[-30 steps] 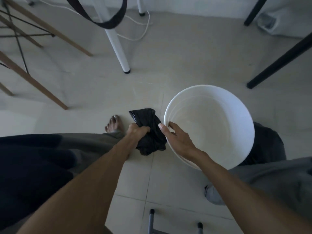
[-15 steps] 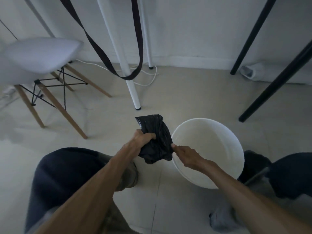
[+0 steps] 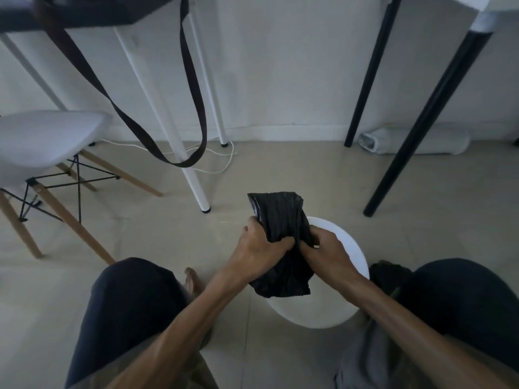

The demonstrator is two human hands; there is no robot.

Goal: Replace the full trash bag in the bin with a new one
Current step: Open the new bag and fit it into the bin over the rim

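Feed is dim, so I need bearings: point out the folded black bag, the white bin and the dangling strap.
bag (image 3: 276, 217): head view, upper folded part.
bin (image 3: 352, 248): head view, far right rim.
strap (image 3: 179, 163): head view, bottom of loop.

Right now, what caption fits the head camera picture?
Both hands, left hand and right hand, grip a folded black plastic trash bag above an empty round white bin.

Folded black trash bag (image 3: 280, 242) above white bin (image 3: 348, 276).

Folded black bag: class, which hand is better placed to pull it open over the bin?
Right hand, probably. It pinches the folded black bag at its edge directly above the white bin, while the left hand has a full grip anchoring the bundle.
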